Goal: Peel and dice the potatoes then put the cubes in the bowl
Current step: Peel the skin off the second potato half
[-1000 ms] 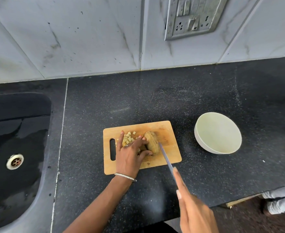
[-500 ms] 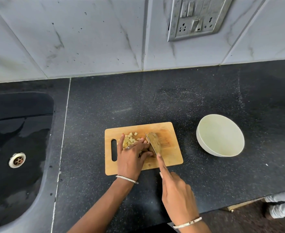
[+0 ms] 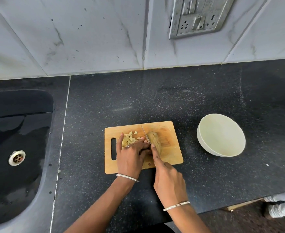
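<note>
Your left hand (image 3: 130,157) holds the yellowish-tan potato (image 3: 155,142) with curled fingers, mid-way along the light wooden cutting board (image 3: 170,153). Your right hand (image 3: 169,182) grips the thin steel knife (image 3: 144,133), index finger straight along its spine and blade against the potato. Small pale potato cubes (image 3: 131,137) lie by your left fingertips. The round cream bowl (image 3: 222,135) sits apart, right of the board.

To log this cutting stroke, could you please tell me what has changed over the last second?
The right grip pushed the knife forward, away from the person, over the potato, its tip now past it. The left grip kept steadying the potato; cubes, board and empty bowl stayed.
</note>
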Available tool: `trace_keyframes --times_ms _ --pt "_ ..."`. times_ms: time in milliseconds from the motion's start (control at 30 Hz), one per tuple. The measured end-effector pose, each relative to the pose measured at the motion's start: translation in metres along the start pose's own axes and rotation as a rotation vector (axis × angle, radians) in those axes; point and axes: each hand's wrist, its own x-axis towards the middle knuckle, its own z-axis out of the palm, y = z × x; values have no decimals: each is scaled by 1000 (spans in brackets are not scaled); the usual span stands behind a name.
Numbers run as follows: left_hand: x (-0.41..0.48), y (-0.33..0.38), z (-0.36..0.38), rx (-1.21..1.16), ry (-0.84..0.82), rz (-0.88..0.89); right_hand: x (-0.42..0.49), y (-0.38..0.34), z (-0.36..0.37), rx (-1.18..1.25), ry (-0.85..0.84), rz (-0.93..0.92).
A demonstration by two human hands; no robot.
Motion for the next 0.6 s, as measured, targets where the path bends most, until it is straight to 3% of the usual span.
trace_keyframes --times_ms 600 --pt "4 -6 1 -27 -27 -22 3 4 6 -18 -67 -8"
